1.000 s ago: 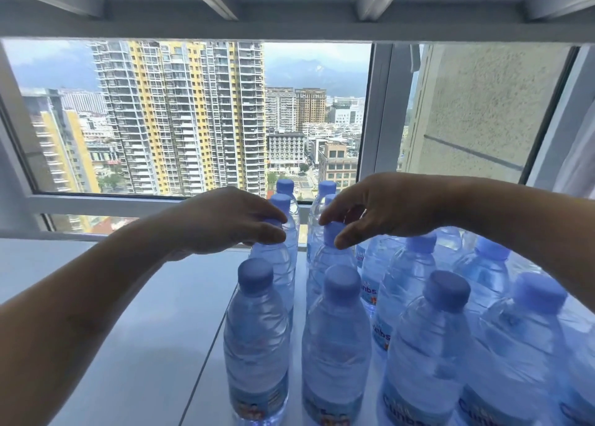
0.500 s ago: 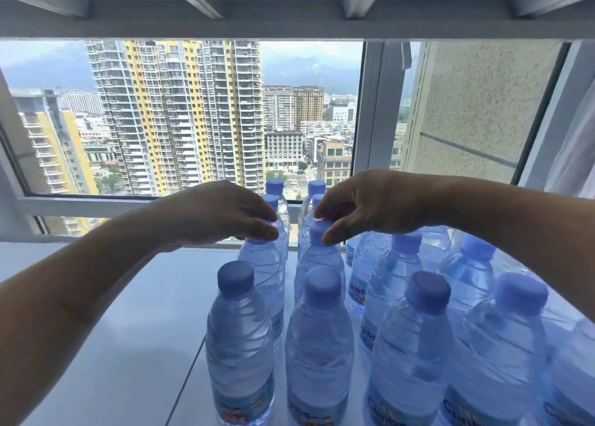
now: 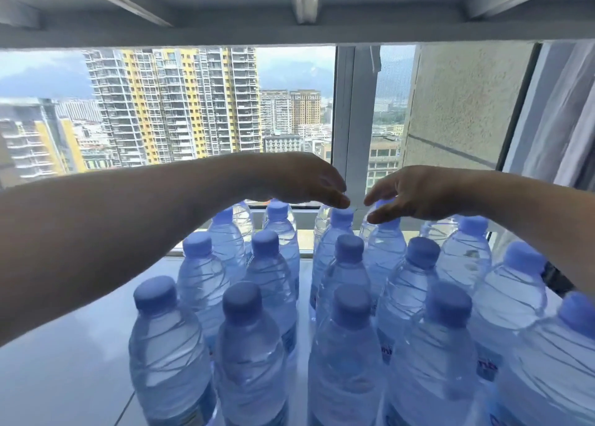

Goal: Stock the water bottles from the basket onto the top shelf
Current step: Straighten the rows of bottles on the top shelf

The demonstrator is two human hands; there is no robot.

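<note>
Several clear water bottles with blue caps point(image 3: 349, 306) stand in rows on the white shelf point(image 3: 64, 361). Both my arms reach over them to the back row. My left hand point(image 3: 299, 180) hovers with straight fingers just above the cap of a back bottle point(image 3: 342, 216) and holds nothing. My right hand point(image 3: 415, 193) has its thumb and fingers curled around the cap of the neighbouring back bottle point(image 3: 386, 248). No basket is in view.
A white shelf underside with ribs point(image 3: 302, 6) sits close overhead. Behind the bottles is a window frame point(image 3: 347, 119) with high-rise buildings outside. A grey curtain point(image 3: 563, 119) hangs at the right. Bare shelf surface lies to the left of the bottles.
Both hands have moved further back and to the right over the rows. My left hand has let go of the cap it pinched, and its fingers are now straight.
</note>
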